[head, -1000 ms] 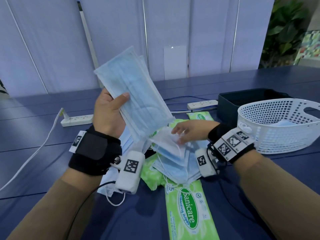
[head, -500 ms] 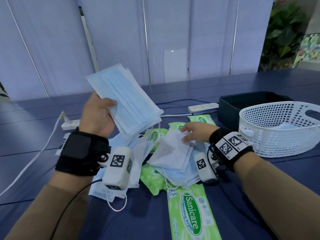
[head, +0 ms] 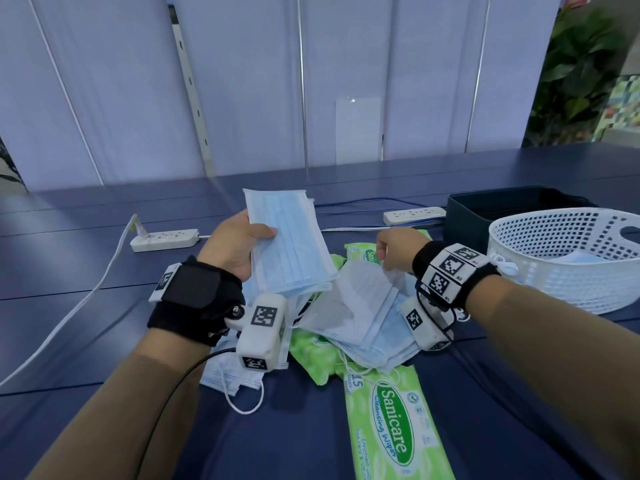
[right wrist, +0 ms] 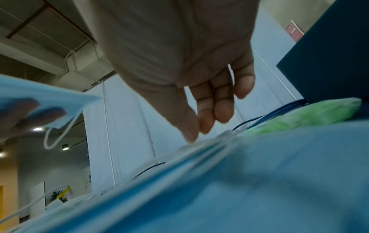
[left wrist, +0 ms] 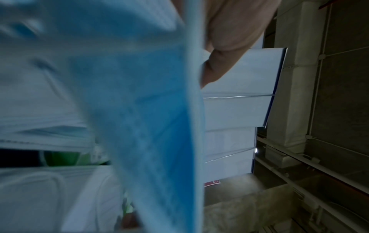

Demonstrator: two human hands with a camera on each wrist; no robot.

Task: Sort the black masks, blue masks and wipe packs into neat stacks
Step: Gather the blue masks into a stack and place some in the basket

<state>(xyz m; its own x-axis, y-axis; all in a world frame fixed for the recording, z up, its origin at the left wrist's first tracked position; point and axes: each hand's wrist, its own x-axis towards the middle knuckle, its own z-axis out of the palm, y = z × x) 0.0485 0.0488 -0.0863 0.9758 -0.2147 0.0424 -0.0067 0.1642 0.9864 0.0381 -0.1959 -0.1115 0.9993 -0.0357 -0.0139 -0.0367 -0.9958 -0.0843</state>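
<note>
A stack of blue masks (head: 289,242) stands raised above a dark blue table (head: 69,306), gripped in the person's left hand (head: 230,249) with the thumb across its front face and the fingers behind. To its right, the right hand (head: 398,247) reaches down to a loose heap of masks (head: 367,317) on the table; its fingertips (right wrist: 207,126) are gathered at the far edge of the top mask, though whether they actually pinch it cannot be told from the wrist view. The heap lies between the two wrists, pale undersides up, ear loops trailing toward the near edge. More masks (head: 225,372) lie flat under the left wrist.

Green wipe packs (head: 311,355) poke out from beneath the heap. One pack (head: 394,424) lies nearest the viewer, reading "Sanicare Cleansing Wipes" and "15 Sheets"; another (head: 363,251) shows beyond the heap, just left of the right hand.

At far right, a white perforated basket (head: 554,271) holds a blue mask (head: 581,259). Behind it stands a dark bin (head: 467,220); its contents are not visible. Two white power strips (head: 164,239) (head: 414,214) rest on the far side of the table.
</note>
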